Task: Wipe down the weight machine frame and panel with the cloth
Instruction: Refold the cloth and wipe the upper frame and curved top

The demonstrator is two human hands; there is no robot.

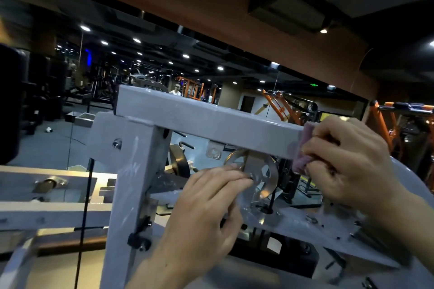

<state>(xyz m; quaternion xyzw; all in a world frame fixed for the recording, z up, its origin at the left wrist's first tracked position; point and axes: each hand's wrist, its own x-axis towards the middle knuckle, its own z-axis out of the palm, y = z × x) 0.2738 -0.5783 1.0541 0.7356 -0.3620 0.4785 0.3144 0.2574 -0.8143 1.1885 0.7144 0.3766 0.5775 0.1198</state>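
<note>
Head view, gym floor, top of a grey weight machine frame [206,119]. Right hand [347,159]: fingers curled round a small pinkish cloth [305,145], holding it against the near end of the frame's horizontal top beam; cloth is bunched, partly covered by the fingers, and wraps the beam's end face. Left hand [206,209]: fingers extended and relaxed, gripping nothing, fingertips lying at the hub of a metal pulley wheel [263,171] that hangs below the beam; contact with the wheel looks likely but cannot be confirmed. Grey upright post [131,185] joins the beam at the left, with bolts on its face. A flat grey panel [328,232] with scattered screws lies under both hands. A black cable [85,195] runs vertically left of the post. Background: mirror wall reflecting ceiling lights, orange equipment [279,105] at right, slightly blurred
</note>
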